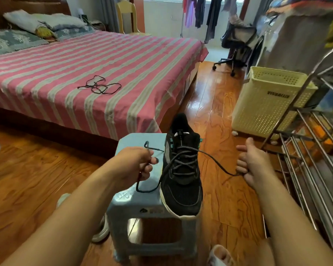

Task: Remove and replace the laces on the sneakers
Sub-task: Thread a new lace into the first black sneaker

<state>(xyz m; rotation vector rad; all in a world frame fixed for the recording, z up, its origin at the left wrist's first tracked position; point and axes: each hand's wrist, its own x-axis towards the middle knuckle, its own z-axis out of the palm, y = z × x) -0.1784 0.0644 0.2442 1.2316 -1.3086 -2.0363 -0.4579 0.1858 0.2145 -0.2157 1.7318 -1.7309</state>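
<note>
My left hand (135,166) is hiding part of the lace (183,160) I'm pinching; my right hand (252,164) is gripping its other end, thumb raised.

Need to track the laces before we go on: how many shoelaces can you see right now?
2. One lace is threaded in the black sneaker on the stool, its ends held by the left hand and right hand. Another loose lace lies on the bed.

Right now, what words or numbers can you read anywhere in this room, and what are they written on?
Nothing here reads clearly.
Laundry basket: dark capital letters on its side, too blurred to spell out.
Sneaker: small white mark on the tongue, too small to read.
Stool: raised characters on the seat and a label on the front edge, both unreadable.
</note>
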